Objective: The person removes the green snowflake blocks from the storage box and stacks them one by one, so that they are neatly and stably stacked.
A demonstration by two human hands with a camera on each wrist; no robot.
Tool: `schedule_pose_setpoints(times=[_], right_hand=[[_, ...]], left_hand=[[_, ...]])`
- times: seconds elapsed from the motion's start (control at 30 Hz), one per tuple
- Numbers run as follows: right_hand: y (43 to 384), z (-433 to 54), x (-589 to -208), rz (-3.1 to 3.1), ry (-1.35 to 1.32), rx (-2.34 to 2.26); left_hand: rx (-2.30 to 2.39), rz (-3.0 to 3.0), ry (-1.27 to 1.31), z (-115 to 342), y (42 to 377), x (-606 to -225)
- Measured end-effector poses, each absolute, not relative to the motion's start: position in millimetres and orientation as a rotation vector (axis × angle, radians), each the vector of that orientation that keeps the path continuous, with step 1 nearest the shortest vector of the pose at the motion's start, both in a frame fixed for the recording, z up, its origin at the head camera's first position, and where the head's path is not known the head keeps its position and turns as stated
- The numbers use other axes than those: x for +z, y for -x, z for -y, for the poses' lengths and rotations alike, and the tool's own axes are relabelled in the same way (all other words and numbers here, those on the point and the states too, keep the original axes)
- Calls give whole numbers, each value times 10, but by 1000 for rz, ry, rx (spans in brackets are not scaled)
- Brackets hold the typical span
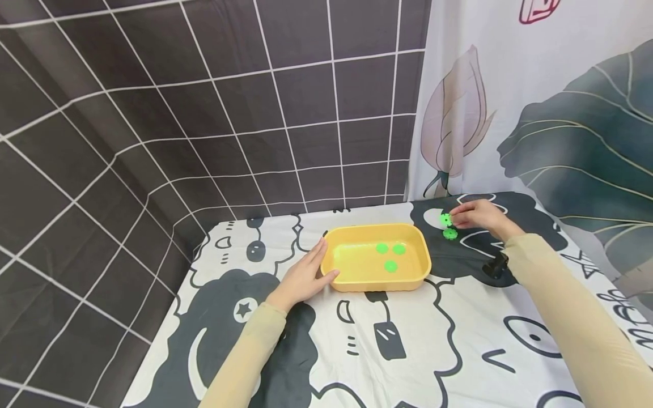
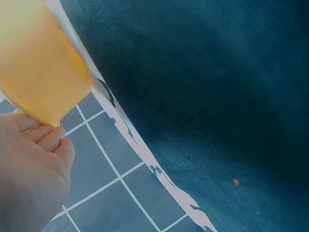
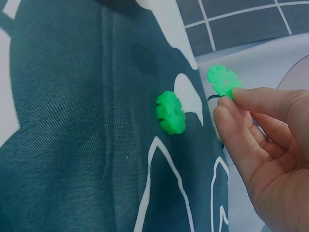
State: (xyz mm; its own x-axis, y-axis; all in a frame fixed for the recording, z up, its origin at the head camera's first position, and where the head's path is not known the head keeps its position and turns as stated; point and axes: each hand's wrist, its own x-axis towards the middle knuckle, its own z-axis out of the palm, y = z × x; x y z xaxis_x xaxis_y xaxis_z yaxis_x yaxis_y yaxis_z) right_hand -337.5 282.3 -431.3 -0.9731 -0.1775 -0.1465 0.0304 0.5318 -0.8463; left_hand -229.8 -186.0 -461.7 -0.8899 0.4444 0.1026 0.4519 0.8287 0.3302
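Gripped by the left hand at its nine o'clock end, a yellow tray sits on a worktop covered in black-and-white cartoon print. The fingers lie along the outer wall and the thumb crosses the rim near the eight o'clock corner. Out at two o'clock from the tray, the right hand pinches a notched green disc between thumb and forefinger. Toward six o'clock from that disc, a loose green piece rests on a dark patch of the print, apart from the fingertips; it looks thick in the right wrist view, and whether it is one disc or a stack cannot be told. Read from the tray's middle, three flat discs lie inside, apart from one another: one at one o'clock, one at two, one at four. Pale yellow sleeves cover both arms. Beyond, a dark gridded hanging fills ten to twelve o'clock, and a white leaf-print curtain hangs at one.
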Motion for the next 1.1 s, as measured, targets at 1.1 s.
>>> schedule_pose_setpoints(times=[1.1], right_hand=[[3328, -2923, -4568, -2439, 63, -1493]], left_hand=[[-564, 2997, 714, 1857, 2279, -4598]])
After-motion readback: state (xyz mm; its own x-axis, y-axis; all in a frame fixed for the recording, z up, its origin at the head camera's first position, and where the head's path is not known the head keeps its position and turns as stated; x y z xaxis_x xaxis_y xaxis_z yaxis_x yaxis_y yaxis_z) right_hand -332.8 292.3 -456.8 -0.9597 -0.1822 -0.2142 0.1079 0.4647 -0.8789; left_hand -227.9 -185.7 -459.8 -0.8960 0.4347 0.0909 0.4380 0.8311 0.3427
